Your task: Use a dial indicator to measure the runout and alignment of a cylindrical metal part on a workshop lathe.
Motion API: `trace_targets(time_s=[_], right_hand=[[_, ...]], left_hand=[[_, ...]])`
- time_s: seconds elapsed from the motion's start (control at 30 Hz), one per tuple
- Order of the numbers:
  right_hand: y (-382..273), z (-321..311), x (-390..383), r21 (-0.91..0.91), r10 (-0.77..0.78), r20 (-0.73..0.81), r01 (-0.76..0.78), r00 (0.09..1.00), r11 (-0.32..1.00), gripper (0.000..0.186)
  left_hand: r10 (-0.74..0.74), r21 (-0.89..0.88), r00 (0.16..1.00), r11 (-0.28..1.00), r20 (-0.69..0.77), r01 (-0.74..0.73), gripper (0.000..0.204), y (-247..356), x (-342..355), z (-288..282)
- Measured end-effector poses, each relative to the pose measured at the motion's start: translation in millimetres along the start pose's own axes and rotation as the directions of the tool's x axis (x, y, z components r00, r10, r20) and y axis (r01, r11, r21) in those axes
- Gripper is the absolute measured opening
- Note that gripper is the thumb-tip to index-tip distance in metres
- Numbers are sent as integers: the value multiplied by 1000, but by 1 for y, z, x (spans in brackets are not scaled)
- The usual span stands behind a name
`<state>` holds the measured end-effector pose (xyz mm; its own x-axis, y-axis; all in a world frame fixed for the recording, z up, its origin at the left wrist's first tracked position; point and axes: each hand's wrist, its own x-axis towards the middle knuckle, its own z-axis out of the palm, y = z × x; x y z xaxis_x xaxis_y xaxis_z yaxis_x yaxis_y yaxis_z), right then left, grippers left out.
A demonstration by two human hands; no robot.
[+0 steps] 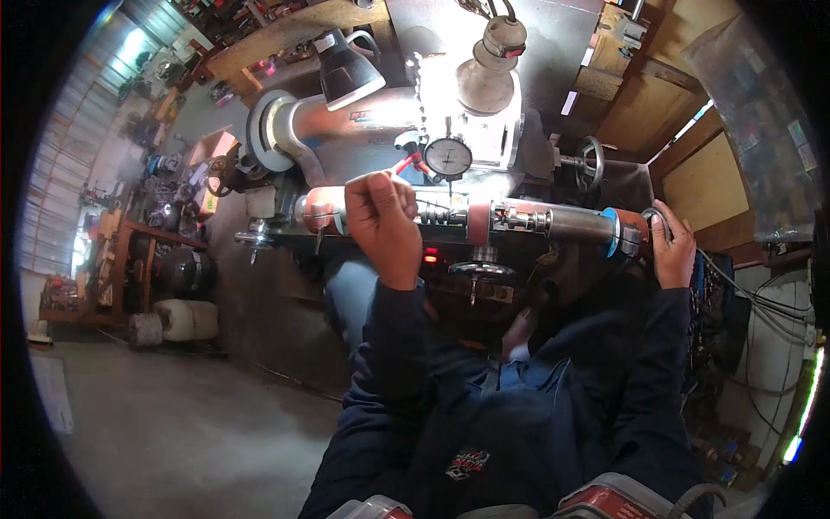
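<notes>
In front of me a long metal shaft [584,225] with narrow, stepped middle sections lies level across a machine. My left hand [380,227] is raised in front of its left part, fingers curled and pinched together; what they hold, if anything, is hidden. Just beyond that hand, a round white-faced dial gauge [448,157] stands above the shaft, with a red piece [404,164] beside it. On the far right, my right hand [674,249] curls round a round metal end piece [654,216] next to an orange holder [634,233] at the shaft's end.
Below the shaft sits a handwheel [481,270]; another handwheel [593,164] is at the back right. A black lamp [346,69] and a grey motor-like housing [491,73] stand behind the gauge. Cables [752,298] hang at the right; a shelf [121,268] stands left.
</notes>
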<state>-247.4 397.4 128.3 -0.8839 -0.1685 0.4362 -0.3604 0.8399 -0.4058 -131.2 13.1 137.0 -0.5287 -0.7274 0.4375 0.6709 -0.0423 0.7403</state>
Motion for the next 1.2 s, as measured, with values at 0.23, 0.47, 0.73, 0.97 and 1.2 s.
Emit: trace_targets(time_s=[0.23,0.47,0.73,0.97,1.2], right_hand=[[-4,-1,-2,3,30,-16,-30,999,1000,28],[-6,-2,-2,5,40,-3,-40,999,999,28],[-6,-2,-2,22,35,-7,-35,999,999,28],[-5,-2,-2,20,53,8,-53,999,998,28],[-4,-6,-1,30,39,32,-40,999,999,30]], left_hand=[[29,64,997,997,65,-33,23,-3,-5,9],[90,134,989,985,117,-106,22,-11,-7,4],[362,632,914,669,183,-392,18,1,-31,14],[181,589,943,743,281,-318,8,16,-34,17],[78,416,883,861,462,-293,6,21,-17,2]])
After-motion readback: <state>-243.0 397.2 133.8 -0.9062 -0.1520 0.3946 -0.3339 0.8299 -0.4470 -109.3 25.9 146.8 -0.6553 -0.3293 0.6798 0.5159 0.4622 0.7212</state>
